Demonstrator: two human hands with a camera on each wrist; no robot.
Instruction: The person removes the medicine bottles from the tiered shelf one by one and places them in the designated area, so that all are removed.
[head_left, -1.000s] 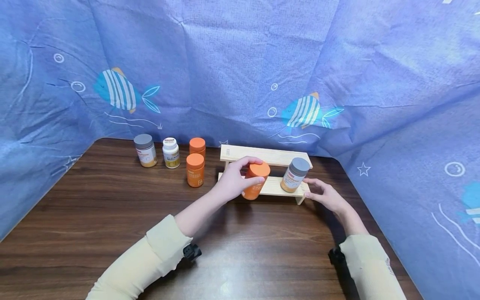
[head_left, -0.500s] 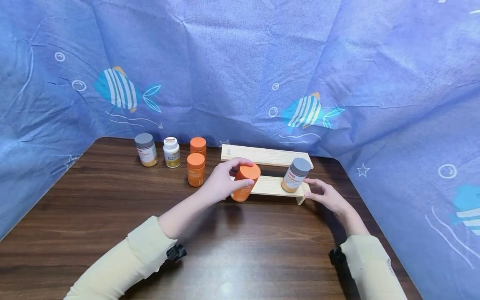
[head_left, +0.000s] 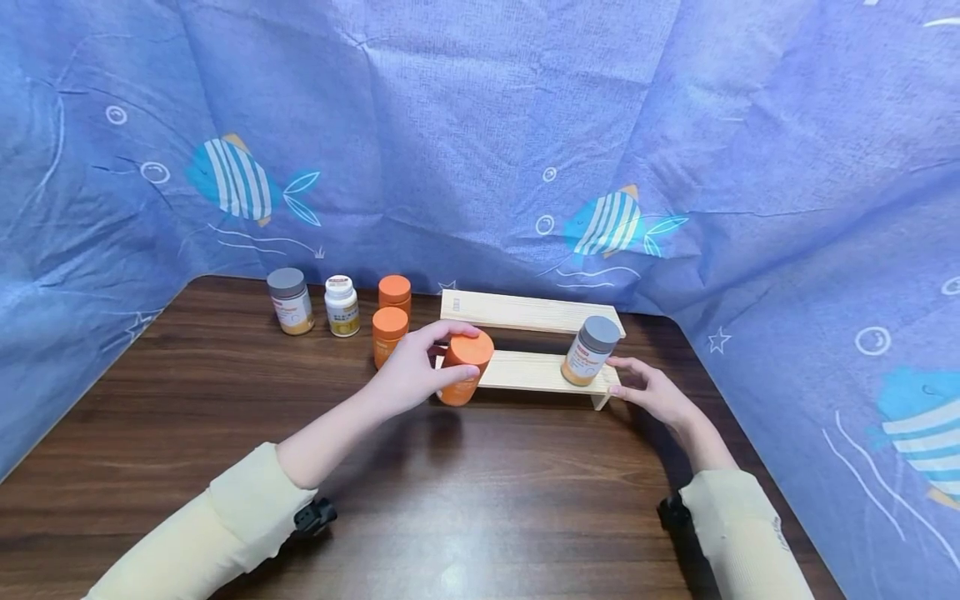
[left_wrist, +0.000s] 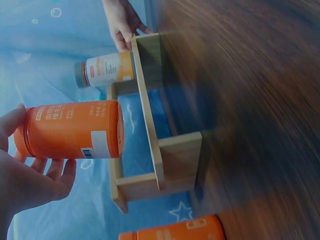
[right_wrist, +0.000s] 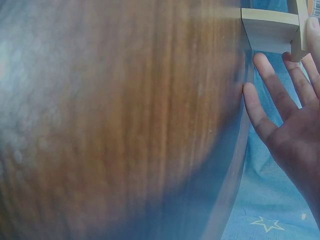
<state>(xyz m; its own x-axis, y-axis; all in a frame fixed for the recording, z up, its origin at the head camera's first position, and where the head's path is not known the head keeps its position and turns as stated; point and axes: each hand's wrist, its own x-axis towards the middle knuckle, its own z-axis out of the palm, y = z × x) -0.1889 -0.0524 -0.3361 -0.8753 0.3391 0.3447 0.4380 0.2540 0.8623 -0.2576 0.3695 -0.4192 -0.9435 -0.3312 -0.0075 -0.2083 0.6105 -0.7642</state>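
My left hand (head_left: 411,372) grips an orange pill bottle (head_left: 461,375) near its orange lid, thumb on one side and fingers on the other. In the left wrist view that bottle (left_wrist: 75,129) shows a white label patch with a barcode near its base. It hangs in front of the left end of a two-tier wooden shelf (head_left: 517,370). My right hand (head_left: 658,396) rests at the shelf's right end. Its fingers (right_wrist: 280,95) are spread and fairly straight in the right wrist view. Beside it, a grey-lidded jar (head_left: 588,353) stands on the lower tier.
On the dark wooden table (head_left: 480,517), left of the shelf, stand another grey-lidded jar (head_left: 291,302), a white bottle (head_left: 342,307) and two more orange bottles, one in front (head_left: 387,337) and one behind (head_left: 395,292). A blue fish-print cloth (head_left: 450,150) hangs behind.
My left hand has carried the orange pill bottle leftward, from before the shelf's middle to its left end, now overlapping the front standing orange bottle. The right hand stays put.
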